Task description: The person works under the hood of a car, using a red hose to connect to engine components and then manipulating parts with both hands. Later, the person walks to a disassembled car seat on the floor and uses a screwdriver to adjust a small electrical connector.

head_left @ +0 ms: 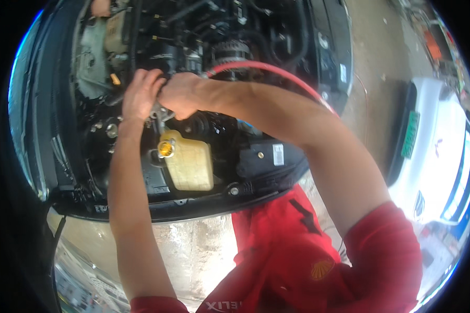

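Observation:
Both my hands reach into a car's engine bay and meet side by side. My left hand (139, 97) is closed, its fingers bent over something dark that I cannot make out. My right hand (180, 95) is curled into a fist against it, and what it grips is mostly hidden. A red hose (256, 64) runs from beside the right fist over the engine to the right edge of the bay. Grey metal parts (162, 112) show just under the hands. Nearer to me sits a yellowed plastic reservoir (190, 163) with a yellow cap (166, 148).
The front body edge (193, 202) of the car lies between me and the engine. A ribbed alternator-like part (231, 52) is beyond my right hand. A black box-shaped cover (269, 157) lies right of the reservoir. A white car (438, 151) stands on the right. A skin-coloured shape (100, 7) shows far left.

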The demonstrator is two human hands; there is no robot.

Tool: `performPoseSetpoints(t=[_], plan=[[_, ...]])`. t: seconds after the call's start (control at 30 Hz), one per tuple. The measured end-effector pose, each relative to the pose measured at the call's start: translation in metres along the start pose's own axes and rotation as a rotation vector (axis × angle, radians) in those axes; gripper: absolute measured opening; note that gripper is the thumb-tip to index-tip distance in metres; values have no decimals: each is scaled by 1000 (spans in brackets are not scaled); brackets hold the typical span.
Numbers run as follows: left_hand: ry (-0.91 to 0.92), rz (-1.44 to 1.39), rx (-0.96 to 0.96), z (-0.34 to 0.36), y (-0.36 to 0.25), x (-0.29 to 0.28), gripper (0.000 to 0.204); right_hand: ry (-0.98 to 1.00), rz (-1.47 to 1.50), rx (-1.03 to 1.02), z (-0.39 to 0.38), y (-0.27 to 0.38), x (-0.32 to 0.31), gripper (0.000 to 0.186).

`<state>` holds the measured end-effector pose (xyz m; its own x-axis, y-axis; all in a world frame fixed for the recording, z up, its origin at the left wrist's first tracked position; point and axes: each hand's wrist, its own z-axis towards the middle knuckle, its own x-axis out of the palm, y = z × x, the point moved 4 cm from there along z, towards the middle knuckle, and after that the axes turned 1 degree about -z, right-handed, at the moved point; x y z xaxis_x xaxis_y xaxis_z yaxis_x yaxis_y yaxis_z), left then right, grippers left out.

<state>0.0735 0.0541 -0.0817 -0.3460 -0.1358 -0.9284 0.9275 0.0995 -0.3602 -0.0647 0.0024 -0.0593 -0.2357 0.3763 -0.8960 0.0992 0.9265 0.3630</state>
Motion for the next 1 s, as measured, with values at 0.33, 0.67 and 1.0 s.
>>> performPoseSetpoints(t=[0.33,0.67,1.0], plan=[[70,98,-13,4,2,6,26,-20,13,-11,-10,-2,2,34],[72,62,9,4,4,8,27,-64,50,5,-9,-5,4,34],[62,69,-25,5,-2,3,27,-7,44,13,-5,-5,3,30]])
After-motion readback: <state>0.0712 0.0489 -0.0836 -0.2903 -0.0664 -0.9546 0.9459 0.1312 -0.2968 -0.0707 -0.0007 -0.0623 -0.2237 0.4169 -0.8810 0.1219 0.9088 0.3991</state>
